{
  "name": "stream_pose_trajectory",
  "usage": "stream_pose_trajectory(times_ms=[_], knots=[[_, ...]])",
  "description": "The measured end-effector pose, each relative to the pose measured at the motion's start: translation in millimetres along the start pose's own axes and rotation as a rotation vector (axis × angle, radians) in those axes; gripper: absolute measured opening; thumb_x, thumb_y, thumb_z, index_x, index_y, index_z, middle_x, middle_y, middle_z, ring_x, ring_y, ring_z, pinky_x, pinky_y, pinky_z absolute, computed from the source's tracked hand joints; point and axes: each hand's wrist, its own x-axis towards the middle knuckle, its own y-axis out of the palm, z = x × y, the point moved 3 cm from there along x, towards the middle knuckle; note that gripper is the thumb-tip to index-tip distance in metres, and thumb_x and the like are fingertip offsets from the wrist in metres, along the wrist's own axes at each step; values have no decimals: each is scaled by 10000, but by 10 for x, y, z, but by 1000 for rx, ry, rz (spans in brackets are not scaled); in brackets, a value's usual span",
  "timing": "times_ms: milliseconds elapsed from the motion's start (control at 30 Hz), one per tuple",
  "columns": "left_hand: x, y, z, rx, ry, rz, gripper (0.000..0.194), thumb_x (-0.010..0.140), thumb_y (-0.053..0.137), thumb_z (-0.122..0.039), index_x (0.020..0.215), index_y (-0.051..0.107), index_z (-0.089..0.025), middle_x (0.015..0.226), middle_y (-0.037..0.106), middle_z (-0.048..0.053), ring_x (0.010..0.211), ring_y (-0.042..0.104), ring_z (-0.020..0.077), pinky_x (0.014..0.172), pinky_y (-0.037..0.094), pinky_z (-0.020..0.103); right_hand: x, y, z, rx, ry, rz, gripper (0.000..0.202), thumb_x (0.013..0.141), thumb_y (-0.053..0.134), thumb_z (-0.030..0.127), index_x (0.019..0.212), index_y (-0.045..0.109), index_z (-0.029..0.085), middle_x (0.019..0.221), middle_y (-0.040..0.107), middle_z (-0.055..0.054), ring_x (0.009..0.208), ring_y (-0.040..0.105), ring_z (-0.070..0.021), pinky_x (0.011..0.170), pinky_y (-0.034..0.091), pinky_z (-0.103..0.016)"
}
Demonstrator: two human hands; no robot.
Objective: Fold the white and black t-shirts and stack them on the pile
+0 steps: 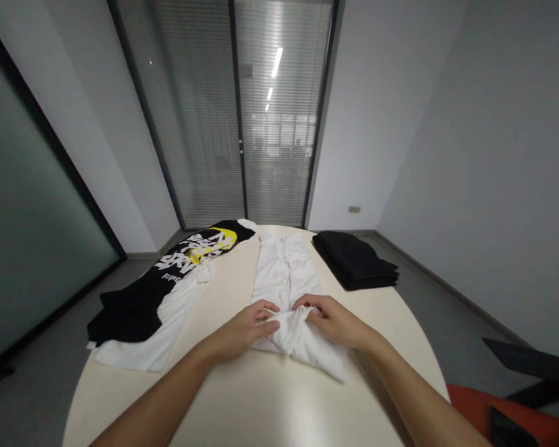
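Observation:
A white shirt [286, 264] lies in a long narrow strip down the middle of the table, its two sides meeting along a centre line. Its near end is lifted and bunched between my hands. My left hand [251, 326] pinches the cloth on the left, thumb on the near side and fingers beyond it. On the right, my right hand [330, 316] grips the same raised part, its fingers curled over the fabric. A loose corner of the shirt hangs toward me below the right hand.
On the table's left lie a black printed T-shirt [140, 304] and white clothing [140, 354] partly under it. A folded black stack of clothes [354, 261] sits at the right. The round table [242, 397] has an orange chair [503, 416] at its lower right.

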Motion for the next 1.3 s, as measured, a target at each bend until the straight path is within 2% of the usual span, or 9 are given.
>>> stream_pose_trajectory(times_ms=[133, 467, 567, 633, 733, 867, 1033, 1167, 1300], knots=[[-80, -80, -17, 179, 0, 59, 832, 679, 817, -255, 1416, 436, -179, 1317, 607, 118, 1156, 572, 243, 996, 415, 356, 35, 28, -108, -47, 12, -20, 260, 892, 483, 193, 1036, 699, 172, 892, 696, -5, 762, 565, -147, 695, 416, -236], [-189, 32, -48, 292, -147, 360, 631, 684, 796, -286, 1288, 631, -209, 1061, 676, 37, 821, 592, 160, 704, 419, 240, -133, 117, 2, 32, 67, 510, 219, 800, 577, 161, 994, 679, 162, 865, 654, 11, 758, 549, -130, 687, 414, -222], [-227, 25, -74, 335, -196, 407, 646, 633, 838, -301, 1253, 669, -226, 1054, 653, 24, 773, 551, 136, 685, 405, 228, -150, 109, 77, 83, 72, 560, 173, 793, 601, 177, 954, 659, 158, 831, 616, 27, 712, 510, -110, 660, 391, -215], [-237, 22, -109, 283, -194, 426, 730, 579, 868, -284, 1273, 652, -225, 1042, 651, 18, 772, 550, 135, 677, 405, 222, -135, 79, 123, 106, 52, 492, 138, 828, 577, 199, 939, 651, 161, 843, 618, 22, 745, 523, -120, 695, 404, -223], [-203, 2, -184, 194, -125, 321, 687, 649, 820, -274, 1301, 618, -196, 1021, 665, 24, 820, 581, 150, 689, 414, 224, -78, 1, 176, 92, 6, 283, 155, 877, 498, 204, 919, 644, 170, 872, 641, 6, 817, 553, -149, 762, 423, -244], [-88, -43, -208, 145, 28, 12, 446, 804, 674, -271, 1236, 631, -173, 1061, 694, 53, 949, 624, 185, 794, 454, 258, 90, -85, 172, -99, -26, 24, 172, 861, 466, 161, 890, 635, 180, 794, 630, 11, 706, 527, -145, 669, 386, -242], [10, -86, -18, 465, 137, -262, 373, 897, 543, -233, 1260, 613, -193, 1161, 708, 84, 1057, 648, 219, 937, 462, 318, 357, -14, 8, -248, -81, -48, 214, 856, 487, 147, 972, 665, 173, 882, 684, -26, 772, 581, -166, 711, 391, -252], [-9, -79, 34, 834, 142, -233, 371, 898, 550, -232, 1259, 633, -201, 1218, 698, 87, 1136, 628, 256, 997, 437, 352, 385, 103, -133, -293, -36, 21, 199, 868, 488, 169, 936, 675, 180, 792, 671, -11, 702, 567, -154, 661, 373, -247], [-114, -48, -117, 871, 128, -105, 301, 855, 592, -239, 1141, 687, -239, 1111, 737, 31, 1002, 674, 223, 871, 464, 291, 228, 149, -104, -269, -2, 120, 214, 849, 502, 168, 958, 684, 194, 755, 663, 10, 653, 554, -139, 633, 369, -235]])
